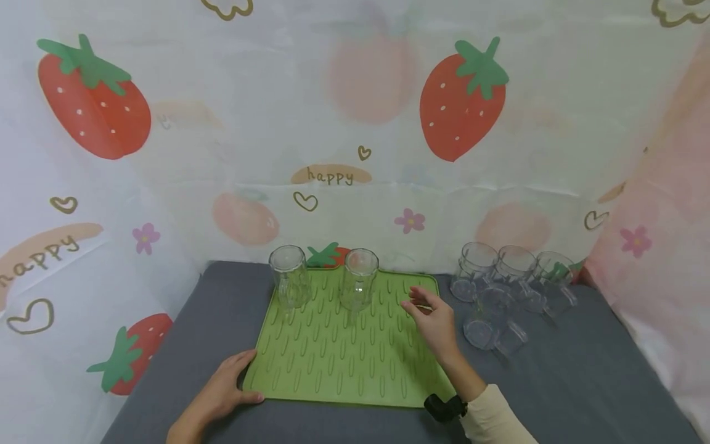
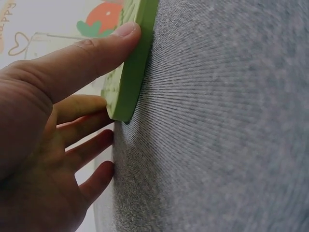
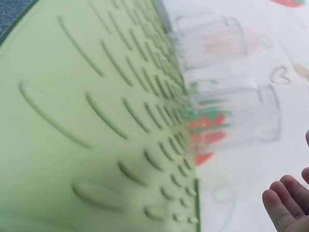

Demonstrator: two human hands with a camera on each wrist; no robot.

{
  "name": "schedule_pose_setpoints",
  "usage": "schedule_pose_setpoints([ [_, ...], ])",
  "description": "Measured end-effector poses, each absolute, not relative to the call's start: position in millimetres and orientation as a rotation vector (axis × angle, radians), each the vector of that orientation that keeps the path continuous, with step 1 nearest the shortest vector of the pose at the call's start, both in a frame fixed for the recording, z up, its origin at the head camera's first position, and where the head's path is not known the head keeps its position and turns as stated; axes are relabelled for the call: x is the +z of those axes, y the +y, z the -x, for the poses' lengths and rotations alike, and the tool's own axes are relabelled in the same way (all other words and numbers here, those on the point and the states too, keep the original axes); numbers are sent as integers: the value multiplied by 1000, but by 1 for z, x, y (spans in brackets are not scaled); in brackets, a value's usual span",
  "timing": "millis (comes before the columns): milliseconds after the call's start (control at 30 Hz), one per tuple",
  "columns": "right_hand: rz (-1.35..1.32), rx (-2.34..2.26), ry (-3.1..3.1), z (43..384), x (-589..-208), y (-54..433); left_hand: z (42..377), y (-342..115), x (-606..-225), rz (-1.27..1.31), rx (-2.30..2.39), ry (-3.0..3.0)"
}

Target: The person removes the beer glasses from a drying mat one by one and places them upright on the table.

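A green ridged drying mat (image 1: 344,370) lies flat on the grey cloth. Two clear glass mugs stand on its back part, one at the left corner (image 1: 289,277) and one near the middle (image 1: 359,280). My left hand (image 1: 224,385) touches the mat's front left corner, thumb at the front edge and fingers spread along the left side. In the left wrist view the thumb (image 2: 91,55) rests on the green rim. Over the mat's right side hovers my right hand (image 1: 435,320), fingers loosely bent with nothing between them. Its fingertips (image 3: 277,198) show in the right wrist view.
Right of the mat, several clear glass mugs (image 1: 481,330) are grouped on the grey cloth (image 1: 588,370), close to the right forearm. A white printed curtain (image 1: 310,123) hangs behind the table and along both sides. A black band (image 1: 444,407) is on my right wrist.
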State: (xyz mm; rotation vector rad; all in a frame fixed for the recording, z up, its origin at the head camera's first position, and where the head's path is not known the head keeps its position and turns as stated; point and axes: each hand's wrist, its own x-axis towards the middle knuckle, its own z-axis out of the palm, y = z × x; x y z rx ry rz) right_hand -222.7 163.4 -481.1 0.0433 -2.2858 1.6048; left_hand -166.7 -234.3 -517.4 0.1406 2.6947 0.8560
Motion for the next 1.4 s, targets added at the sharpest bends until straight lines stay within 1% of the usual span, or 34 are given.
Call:
schedule_pose_setpoints([
  [233,-128,1676,-2265,230,-489,138,166,-235,-518,-144,863,2693],
  [667,-92,1770,-2229,239,-502,104,168,-236,-520,-142,860,2690],
  [867,-141,1809,-2194,240,-509,88,168,-234,-521,-134,855,2696],
  [1167,-54,1813,-2110,242,-509,70,168,-232,-518,-120,852,2694],
  [1400,-37,1777,-2109,246,-510,60,168,-233,-518,-122,852,2689],
])
